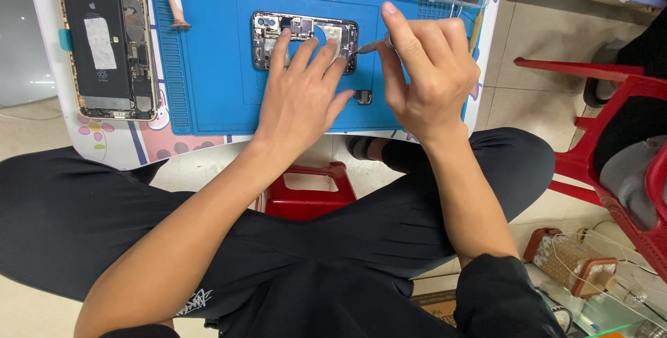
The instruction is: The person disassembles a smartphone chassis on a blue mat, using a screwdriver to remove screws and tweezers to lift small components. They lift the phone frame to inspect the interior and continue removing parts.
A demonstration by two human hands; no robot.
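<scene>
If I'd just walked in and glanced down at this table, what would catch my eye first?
Probably the bright blue work mat with an opened phone lying at its middle, its insides bare. The left hand presses flat on that phone while the right hand works a thin screwdriver at its right end. A second opened phone lies at the far left.

Opened phone chassis [303, 36] lay flat on the blue mat, far centre, long axis left-right, internals exposed, camera module at left end. Screwdriver [370, 47] tip sat at its right edge. Small loose dark part [363, 96] lay just near of it.
</scene>
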